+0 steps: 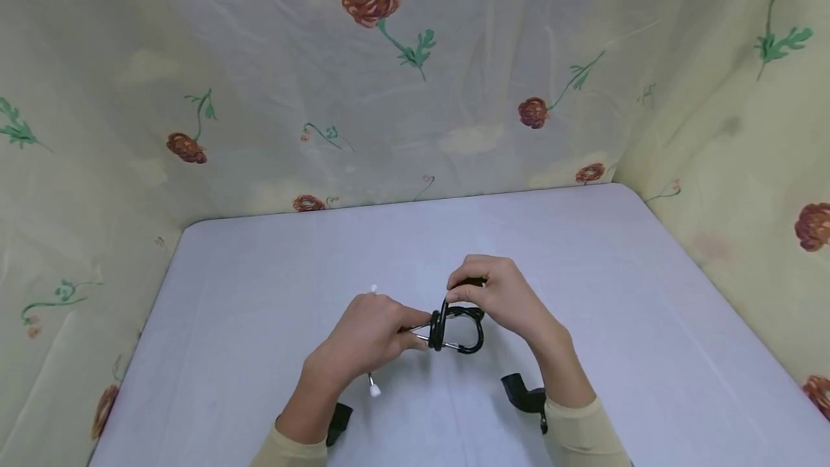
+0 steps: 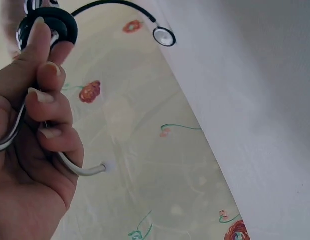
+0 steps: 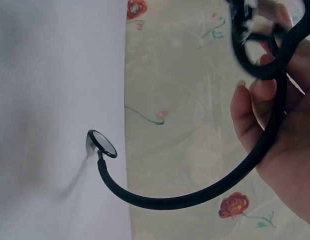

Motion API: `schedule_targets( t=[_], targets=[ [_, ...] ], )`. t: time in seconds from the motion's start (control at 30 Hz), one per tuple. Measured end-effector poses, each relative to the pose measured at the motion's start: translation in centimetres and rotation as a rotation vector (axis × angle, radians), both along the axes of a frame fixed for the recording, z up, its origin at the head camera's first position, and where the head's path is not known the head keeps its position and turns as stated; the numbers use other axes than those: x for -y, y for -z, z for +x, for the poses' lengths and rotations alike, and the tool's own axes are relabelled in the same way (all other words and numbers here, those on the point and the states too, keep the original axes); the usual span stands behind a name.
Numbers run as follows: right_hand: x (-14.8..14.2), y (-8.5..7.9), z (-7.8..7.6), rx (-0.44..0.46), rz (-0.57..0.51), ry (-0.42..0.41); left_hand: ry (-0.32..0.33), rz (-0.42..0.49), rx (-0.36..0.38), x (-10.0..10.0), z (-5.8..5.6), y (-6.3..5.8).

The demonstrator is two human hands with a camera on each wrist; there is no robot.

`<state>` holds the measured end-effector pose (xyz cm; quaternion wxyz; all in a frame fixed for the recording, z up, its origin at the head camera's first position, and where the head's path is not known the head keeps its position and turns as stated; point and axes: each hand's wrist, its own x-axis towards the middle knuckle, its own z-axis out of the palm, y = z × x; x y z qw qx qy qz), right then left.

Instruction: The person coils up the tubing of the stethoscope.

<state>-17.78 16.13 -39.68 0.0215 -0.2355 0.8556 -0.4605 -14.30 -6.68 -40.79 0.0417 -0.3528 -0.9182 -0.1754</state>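
Observation:
A stethoscope is held up over the table between both hands, its black tubing (image 1: 478,337) wound round the metal ear tubes in a tight coil. My left hand (image 1: 369,334) grips the metal ear tubes (image 2: 77,169), thumb and fingertips at the coil. One white ear tip (image 1: 375,390) sticks out below that hand and another above it. My right hand (image 1: 509,298) pinches a length of the black tubing at the coil's upper right. From there the tubing (image 3: 165,202) curves away to the round chestpiece (image 3: 103,143), which hangs free in both wrist views.
Under the hands lies a table (image 1: 259,272) with a pale lavender cover. Flower-printed sheeting (image 1: 259,78) rises behind it and along both sides. A black device (image 1: 525,396) sits by the right wrist, and part of another (image 1: 340,422) shows by the left wrist.

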Motion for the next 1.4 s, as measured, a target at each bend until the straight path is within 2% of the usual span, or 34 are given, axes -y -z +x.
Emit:
schedule_targets(
  t=[0.17,0.3,0.57,0.7,0.83,0.97,1.1,1.23,1.4],
  targets=[
    [-0.5,0.3,-0.4,0.127,-0.040,-0.037,0.045,0.066,0.019,0.3,0.2,-0.5],
    [-0.8,0.8,-0.7,0.186,-0.058,-0.074,0.066,0.115,0.057,0.4,0.2,-0.7],
    [-1.0,1.6,-1.1,0.221,-0.069,-0.109,0.021,0.211,0.149,0.8,0.1,-0.7],
    [-0.8,1.5,-1.2,0.260,-0.081,-0.111,0.010,0.280,0.196,1.2,0.0,-0.6],
    [-0.2,1.8,-1.2,0.275,-0.086,-0.083,-0.037,0.330,0.209,1.8,0.1,-1.1],
    [0.3,2.2,-1.3,0.241,-0.051,-0.055,-0.091,0.347,0.211,2.3,0.1,-1.4],
    [0.9,2.1,-1.1,0.223,-0.020,-0.024,-0.132,0.358,0.207,2.5,-0.2,-1.3],
    [1.7,1.8,-0.8,0.234,-0.002,-0.004,-0.171,0.377,0.173,2.9,-0.5,-1.0],
    [2.5,1.4,-0.2,0.218,0.072,-0.042,-0.291,0.406,0.129,3.7,-0.8,-1.0]
  ],
)
